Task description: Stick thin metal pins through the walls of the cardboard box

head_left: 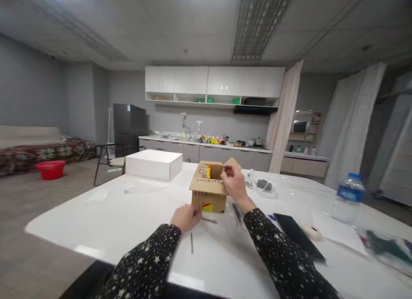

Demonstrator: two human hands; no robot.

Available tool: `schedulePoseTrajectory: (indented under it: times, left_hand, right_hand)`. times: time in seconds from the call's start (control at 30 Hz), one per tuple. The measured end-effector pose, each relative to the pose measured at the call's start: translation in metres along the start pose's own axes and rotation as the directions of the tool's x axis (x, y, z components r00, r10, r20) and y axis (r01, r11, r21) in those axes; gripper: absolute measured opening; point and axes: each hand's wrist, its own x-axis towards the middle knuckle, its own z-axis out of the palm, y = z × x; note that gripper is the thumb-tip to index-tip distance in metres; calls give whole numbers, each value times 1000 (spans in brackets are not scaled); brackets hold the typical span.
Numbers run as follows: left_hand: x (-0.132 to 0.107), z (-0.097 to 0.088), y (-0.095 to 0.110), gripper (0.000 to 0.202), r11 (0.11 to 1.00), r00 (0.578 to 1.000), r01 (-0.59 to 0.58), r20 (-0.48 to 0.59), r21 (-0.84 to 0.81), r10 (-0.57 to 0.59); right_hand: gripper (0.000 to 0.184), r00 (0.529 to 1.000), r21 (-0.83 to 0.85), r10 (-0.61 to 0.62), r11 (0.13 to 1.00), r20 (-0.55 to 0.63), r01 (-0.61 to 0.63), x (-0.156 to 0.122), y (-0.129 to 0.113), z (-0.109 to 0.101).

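Working at an open cardboard box (208, 188) on the white bench (144, 204) seems the step in hand. The right hand (234, 181) curls above the box's right side, thumb and fingers drawn together; what they pinch, if anything, I cannot tell. The left hand (186, 217), partly closed, rests by the lower front left corner, its hold unclear. The next move probably calls for keeping the box steady.
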Motion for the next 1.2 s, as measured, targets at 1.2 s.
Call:
schedulePoseTrajectory:
  times: [1.2]
  left_hand:
    - [-4,-5,5,34,999,1000,25,8,-32,-25]
  right_hand:
    - [33,979,41,-107,994,174,101,-22,-9,-7]
